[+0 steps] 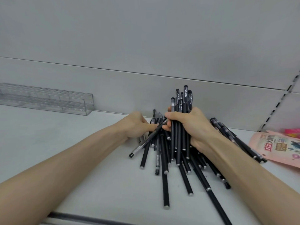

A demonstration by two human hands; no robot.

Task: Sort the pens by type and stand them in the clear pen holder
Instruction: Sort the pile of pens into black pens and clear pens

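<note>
Right hand [197, 127] grips upright black pens [184, 103]; left hand [136, 125] pinches a clear pen [144, 142].

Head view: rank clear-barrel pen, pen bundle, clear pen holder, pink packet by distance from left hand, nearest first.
1. clear-barrel pen: pinched by the left hand itself.
2. pen bundle: just right, gripped by the right hand.
3. clear pen holder: back left, by the wall.
4. pink packet: far right.
</note>
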